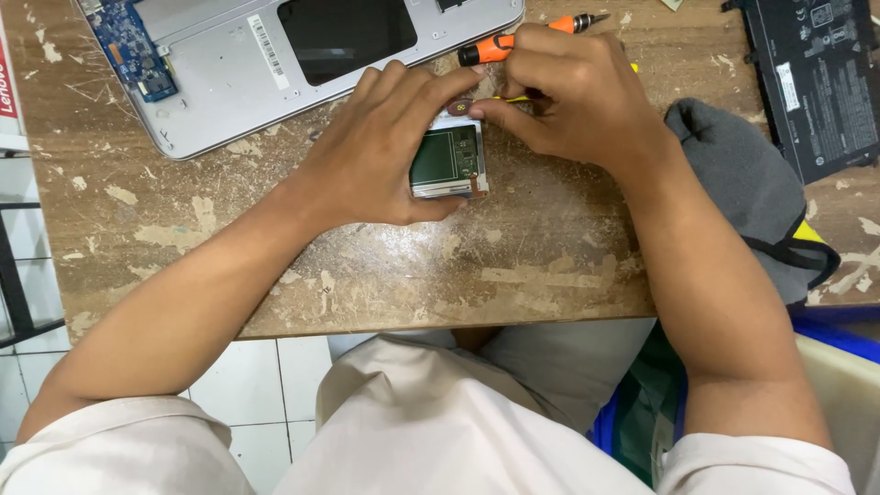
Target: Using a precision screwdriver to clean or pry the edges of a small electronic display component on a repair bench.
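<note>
- Head view: left hand [385,151] clamps a small silver drive-like module [448,161], green circuit board face up, thumb under its near edge, fingers curled over the far edge.
- Module lies flat on the worn wooden bench [385,266], centre, just in front of the opened laptop base [275,64].
- Right hand [573,87] is closed around an orange-handled screwdriver [500,43], fingertips pinching at the module's top right corner; tip hidden under the fingers.
- Step, by my read: working a screw or connector at that corner; next move needs the module held steady and fine fingertip control.
- Module looks rectangular, metal-framed, board intact, small tan flex tab at right edge.
- Nearby: grey cloth [747,183] on the right, black battery pack [816,78] far right.
</note>
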